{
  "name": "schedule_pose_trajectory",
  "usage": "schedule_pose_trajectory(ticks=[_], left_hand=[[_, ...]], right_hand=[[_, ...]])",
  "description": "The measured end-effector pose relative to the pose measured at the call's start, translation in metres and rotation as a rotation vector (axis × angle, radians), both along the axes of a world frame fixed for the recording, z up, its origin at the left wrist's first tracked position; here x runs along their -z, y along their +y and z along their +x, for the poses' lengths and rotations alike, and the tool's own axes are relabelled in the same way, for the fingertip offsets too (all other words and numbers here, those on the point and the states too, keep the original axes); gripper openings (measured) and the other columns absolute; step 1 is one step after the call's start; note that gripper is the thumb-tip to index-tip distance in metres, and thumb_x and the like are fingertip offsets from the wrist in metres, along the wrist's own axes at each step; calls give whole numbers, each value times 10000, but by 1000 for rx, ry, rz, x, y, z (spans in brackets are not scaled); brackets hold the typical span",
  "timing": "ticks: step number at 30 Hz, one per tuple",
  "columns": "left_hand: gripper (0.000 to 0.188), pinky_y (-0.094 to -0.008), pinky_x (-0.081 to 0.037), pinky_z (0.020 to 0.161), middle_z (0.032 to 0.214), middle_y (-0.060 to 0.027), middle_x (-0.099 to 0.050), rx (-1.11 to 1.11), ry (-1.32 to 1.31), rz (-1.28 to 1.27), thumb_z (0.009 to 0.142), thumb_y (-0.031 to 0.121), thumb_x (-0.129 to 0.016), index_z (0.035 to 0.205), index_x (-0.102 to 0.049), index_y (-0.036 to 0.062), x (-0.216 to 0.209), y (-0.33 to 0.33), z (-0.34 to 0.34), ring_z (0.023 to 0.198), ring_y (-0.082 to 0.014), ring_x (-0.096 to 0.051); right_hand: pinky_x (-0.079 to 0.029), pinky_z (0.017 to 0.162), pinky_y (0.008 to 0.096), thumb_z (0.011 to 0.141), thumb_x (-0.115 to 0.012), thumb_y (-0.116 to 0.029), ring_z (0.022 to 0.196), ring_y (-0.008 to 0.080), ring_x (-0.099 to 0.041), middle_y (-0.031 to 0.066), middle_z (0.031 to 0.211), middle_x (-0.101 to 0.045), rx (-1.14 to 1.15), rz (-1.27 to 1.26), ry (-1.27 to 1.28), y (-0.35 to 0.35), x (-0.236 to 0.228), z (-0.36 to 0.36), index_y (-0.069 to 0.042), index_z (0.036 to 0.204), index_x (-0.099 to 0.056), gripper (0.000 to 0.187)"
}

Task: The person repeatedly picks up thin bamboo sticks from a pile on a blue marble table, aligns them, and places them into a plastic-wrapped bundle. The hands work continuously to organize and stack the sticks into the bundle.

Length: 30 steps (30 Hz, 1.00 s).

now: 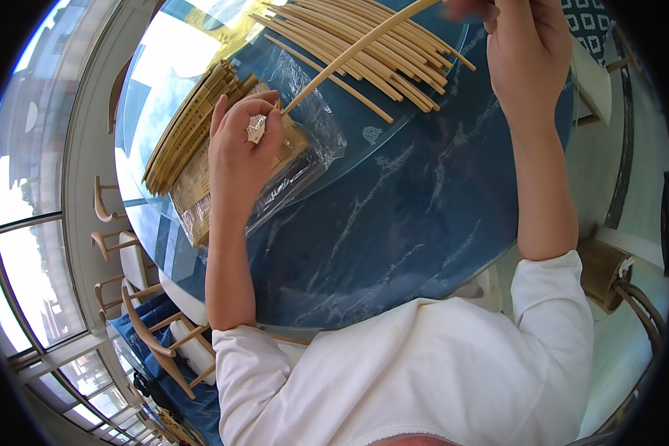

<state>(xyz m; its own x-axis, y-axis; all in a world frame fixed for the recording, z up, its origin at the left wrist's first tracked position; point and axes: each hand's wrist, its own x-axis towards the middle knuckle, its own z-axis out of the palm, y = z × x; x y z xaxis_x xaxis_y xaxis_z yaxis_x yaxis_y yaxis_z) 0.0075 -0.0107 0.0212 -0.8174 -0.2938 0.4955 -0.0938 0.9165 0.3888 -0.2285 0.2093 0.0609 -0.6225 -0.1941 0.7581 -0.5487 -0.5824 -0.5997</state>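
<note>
At far left, beyond the tabletop's (394,245) curved rim, wooden chairs (137,312) stand along the windows (22,186), leaving little room on that side. On the glass near that rim I see a bundle (182,130) of flat wooden strips, partly inside a clear plastic bag (312,141), kept together so they cannot scatter. My left hand (239,145) rests on the bundle, fingers curled, pinching a small crumpled scrap of wrapper (256,128) and the lower end of one long stick (360,48); the weight of the hand seems to pin the pack in place. The stick rises slanting to my right hand (524,52), whose fingers close on its upper end at the picture's top edge, so the stick spans both hands clear of the glass. Beneath it, loose sticks (372,44) lie fanned side by side. The blue marbled middle and near edge lie bare, giving open room to move.
</note>
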Motion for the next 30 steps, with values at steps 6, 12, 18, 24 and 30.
schedule_pose_trajectory(ticks=[6,12,18,24,30], left_hand=[[114,-325,-555,877,1027,-72,-734,-146,-61,361,1021,119,-730,1081,-713,24,-4,8,5,949,-179,-694],[145,-294,-549,852,986,-58,-727,-177,-38,426,1036,141,-729,1098,-713,10,-3,11,5,921,-133,-675],[162,-274,-545,852,994,-44,-735,-207,-19,464,1053,154,-720,1120,-719,7,-3,10,5,925,-105,-670],[185,-256,-539,847,1002,-29,-731,-192,7,562,1076,168,-704,1144,-722,-3,-2,9,5,924,-77,-651],[186,-248,-537,851,1010,-30,-732,-198,2,598,1078,162,-701,1161,-725,-3,-2,9,5,926,-72,-646]], right_hand=[[-517,637,218,1154,-588,-261,686,64,-629,34,800,-704,27,-6,22,-1,0,-1,-50,1029,-628,249],[-522,653,220,1151,-596,-253,693,59,-622,29,804,-706,11,7,22,-1,1,-1,-53,1035,-636,235],[-524,658,219,1148,-603,-239,697,58,-623,27,810,-707,-13,14,-24,0,-1,2,-47,1042,-641,223],[-526,664,216,1148,-603,-226,707,56,-627,25,812,-709,-42,-6,6,-2,2,1,-44,1041,-639,214],[-527,674,211,1144,-611,-218,720,52,-632,25,823,-713,-53,-12,6,-4,2,6,-41,1045,-638,204]])
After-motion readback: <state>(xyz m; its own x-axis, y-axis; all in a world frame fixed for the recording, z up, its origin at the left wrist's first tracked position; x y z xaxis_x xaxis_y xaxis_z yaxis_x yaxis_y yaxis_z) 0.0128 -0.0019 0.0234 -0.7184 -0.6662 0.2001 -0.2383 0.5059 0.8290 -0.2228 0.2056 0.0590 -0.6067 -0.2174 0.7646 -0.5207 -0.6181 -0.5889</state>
